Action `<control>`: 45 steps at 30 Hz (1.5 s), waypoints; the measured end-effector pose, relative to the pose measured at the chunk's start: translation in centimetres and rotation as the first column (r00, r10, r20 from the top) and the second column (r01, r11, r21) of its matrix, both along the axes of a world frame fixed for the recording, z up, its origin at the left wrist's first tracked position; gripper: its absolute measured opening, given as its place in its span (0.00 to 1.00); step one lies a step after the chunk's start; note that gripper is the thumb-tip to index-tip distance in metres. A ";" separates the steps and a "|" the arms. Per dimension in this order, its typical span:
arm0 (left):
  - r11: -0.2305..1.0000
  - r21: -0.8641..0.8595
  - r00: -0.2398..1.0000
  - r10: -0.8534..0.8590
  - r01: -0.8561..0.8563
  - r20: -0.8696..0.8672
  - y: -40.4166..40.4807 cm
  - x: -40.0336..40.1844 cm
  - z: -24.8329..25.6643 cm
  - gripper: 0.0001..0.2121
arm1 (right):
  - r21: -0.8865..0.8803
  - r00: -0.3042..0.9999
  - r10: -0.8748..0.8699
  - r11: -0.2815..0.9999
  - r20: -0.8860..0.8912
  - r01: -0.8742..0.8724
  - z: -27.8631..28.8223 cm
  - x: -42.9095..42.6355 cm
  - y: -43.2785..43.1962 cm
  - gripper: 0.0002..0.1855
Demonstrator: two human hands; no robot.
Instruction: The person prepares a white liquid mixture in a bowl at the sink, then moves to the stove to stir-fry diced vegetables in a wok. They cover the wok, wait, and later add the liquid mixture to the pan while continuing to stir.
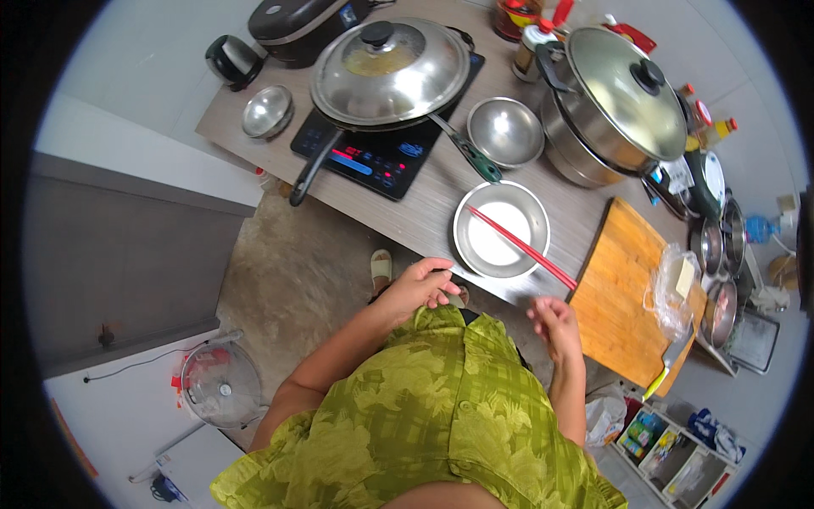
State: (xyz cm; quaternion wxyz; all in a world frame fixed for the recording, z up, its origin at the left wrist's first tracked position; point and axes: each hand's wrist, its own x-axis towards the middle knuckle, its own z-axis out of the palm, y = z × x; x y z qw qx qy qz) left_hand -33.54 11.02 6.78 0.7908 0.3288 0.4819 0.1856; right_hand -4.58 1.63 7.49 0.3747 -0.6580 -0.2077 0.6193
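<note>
My left hand (427, 284) is held near the counter's front edge with its fingers curled apart, holding nothing. My right hand (552, 318) hangs just off the same edge, partly blurred, with no object visible in its fingers. Between and beyond them stands a metal bowl (467, 245) with a white bottom; red chopsticks (524, 248) lie across it, their thick ends reaching the cutting board. Behind it, a lidded wok (407, 89) sits on a lit induction cooker (375, 162), and a green-handled utensil (474, 156) sticks out from under the lid.
An empty steel bowl (505, 132) and a stacked steamer pot (591, 127) stand at the back. On the right, a wooden cutting board (610, 305) bears a plastic bag (664, 312) with a pale block and a green-handled knife (664, 369). The wok's handle (311, 175) juts over the front edge.
</note>
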 end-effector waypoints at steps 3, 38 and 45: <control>0.982 0.147 0.993 -0.112 0.117 -0.040 1.9 -2.0 2.3 0.11 | 0.071 0.976 0.087 0.992 0.202 -0.103 3.4 -1.4 -0.8 0.11; 0.627 0.769 0.899 0.400 -0.126 -0.178 40.2 -24.9 16.7 0.24 | -0.001 -0.043 -0.028 0.826 0.999 -0.563 17.5 -20.7 18.8 0.21; 0.595 0.273 0.650 0.734 -0.756 0.199 32.7 -34.8 10.6 0.21 | -0.095 -0.160 -0.019 0.731 0.987 -0.676 13.5 -24.6 20.7 0.21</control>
